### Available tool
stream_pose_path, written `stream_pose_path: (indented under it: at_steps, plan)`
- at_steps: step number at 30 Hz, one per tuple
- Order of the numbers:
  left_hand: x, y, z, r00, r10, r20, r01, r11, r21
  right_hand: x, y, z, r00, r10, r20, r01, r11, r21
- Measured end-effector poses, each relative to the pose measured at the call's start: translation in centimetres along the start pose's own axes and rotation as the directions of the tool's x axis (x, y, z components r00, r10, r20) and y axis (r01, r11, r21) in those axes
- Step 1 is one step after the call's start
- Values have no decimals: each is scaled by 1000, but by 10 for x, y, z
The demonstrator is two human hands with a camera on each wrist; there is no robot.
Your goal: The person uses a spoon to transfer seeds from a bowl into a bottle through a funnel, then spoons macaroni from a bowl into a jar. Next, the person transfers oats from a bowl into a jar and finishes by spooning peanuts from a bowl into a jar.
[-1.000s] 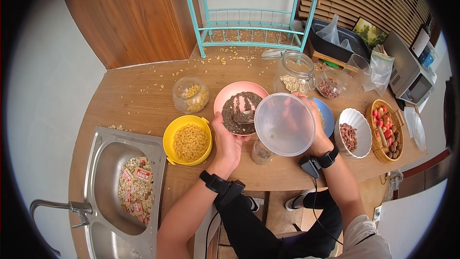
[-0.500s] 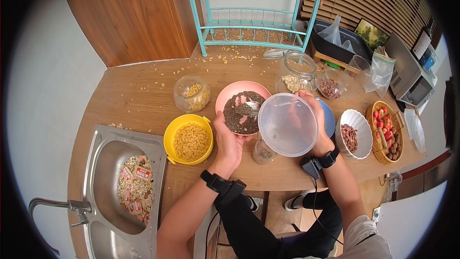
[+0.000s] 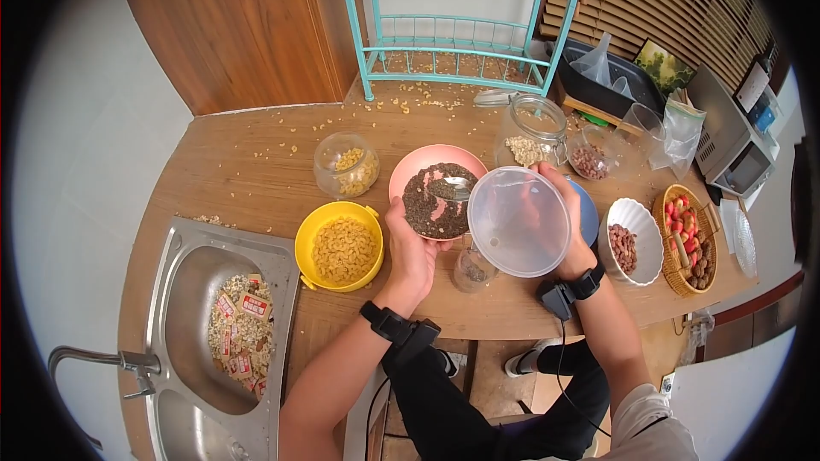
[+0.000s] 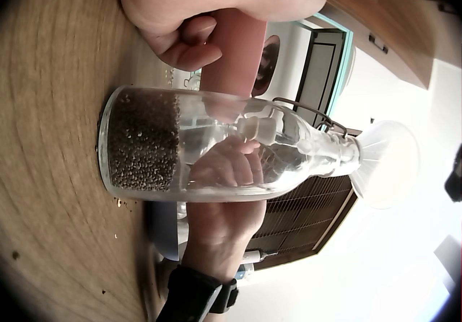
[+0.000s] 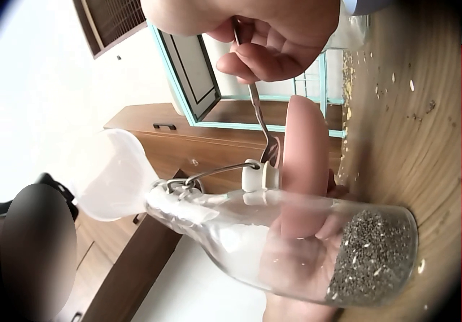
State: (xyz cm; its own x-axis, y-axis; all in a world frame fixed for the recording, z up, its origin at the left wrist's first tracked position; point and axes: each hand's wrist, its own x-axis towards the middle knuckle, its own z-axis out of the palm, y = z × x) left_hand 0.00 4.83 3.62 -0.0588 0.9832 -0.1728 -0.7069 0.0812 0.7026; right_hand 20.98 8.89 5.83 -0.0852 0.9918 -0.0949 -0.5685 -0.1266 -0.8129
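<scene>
My left hand [image 3: 408, 243] grips the near rim of a pink bowl [image 3: 431, 192] of dark seeds and holds it tilted above the counter. My right hand [image 3: 568, 235] pinches the handle of a metal spoon [image 3: 448, 188] whose tip lies in the seeds. A translucent funnel [image 3: 519, 220] sits in the neck of a glass bottle [image 3: 471, 269] between the hands and hides part of the right hand. The bottle [image 4: 216, 149] has a layer of seeds at its bottom. In the right wrist view my fingers [image 5: 267, 48] hold the spoon handle [image 5: 256, 113] beside the bowl [image 5: 299, 163].
A yellow bowl of pasta [image 3: 337, 248] and a small pasta jar [image 3: 346, 166] stand to the left. A tall glass jar [image 3: 531, 137], a blue bowl [image 3: 585, 209], a white bowl of nuts [image 3: 632, 239] and a basket [image 3: 688, 235] stand to the right. A sink [image 3: 218, 324] is at the near left.
The spoon has scooped through the seeds and lifted toward the bowl's far right rim, beside the funnel. My left hand keeps hold of the bowl.
</scene>
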Motion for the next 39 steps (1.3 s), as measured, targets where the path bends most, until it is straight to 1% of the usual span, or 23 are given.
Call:
stream_pose_path:
  at_steps: [1,3,4,6,8,10,12,14,16,18,22,25,27,31,33,36,39]
  plan:
    - [-1,1,1,1000,-1,12,1,1000,11,-1,-1,2,1000,-1,4,1,1000,-3]
    - [-2,2,1,1000,0,25,0,1000,20,-3,-2,6,997,-76,-21,75,995,-60]
    - [0,0,-1,1000,-3,27,3,1000,12,-4,-3,6,997,-78,-18,77,995,-62]
    - [2,-2,-3,999,-2,32,2,1000,2,-6,-6,6,992,-126,8,126,985,-114]
    - [3,-3,-4,1000,-14,8,14,1000,-4,-6,-8,7,990,-140,11,141,986,-91]
    - [4,-4,-5,1000,-3,26,3,1000,-1,-6,-10,10,988,-154,12,155,986,-65]
    - [4,-4,-5,999,4,44,-4,1000,5,-8,-13,17,986,-162,-47,162,987,-12]
    - [4,-4,-4,1000,-9,14,9,1000,-6,-12,-20,21,988,-153,-28,153,988,-25]
    - [6,-6,-7,1000,-9,27,9,1000,-3,-14,-25,23,990,-143,-8,143,989,-42]
    - [6,-7,-9,999,-9,38,9,1000,0,-14,-28,25,981,-193,-5,193,980,-56]
    - [6,-6,-7,999,-19,30,19,1000,11,-21,-46,29,980,-200,15,200,977,-69]
    - [6,-6,-7,999,-15,34,15,1000,15,-25,-56,33,971,-239,28,241,966,-99]
    - [6,-7,-7,999,-9,48,9,1000,14,-27,-62,36,969,-242,51,244,969,-45]
    - [6,-7,-7,999,-18,47,18,1000,11,-33,-75,43,966,-257,37,258,965,-41]
    - [9,-10,-13,998,-23,56,23,1000,5,-35,-81,44,961,-270,55,272,962,-20]
    - [11,-10,-17,994,-47,96,44,999,31,-41,-92,47,954,-292,66,295,955,-34]
    - [7,-7,-10,998,-31,60,30,1000,5,-48,-101,47,947,-316,59,318,947,-43]
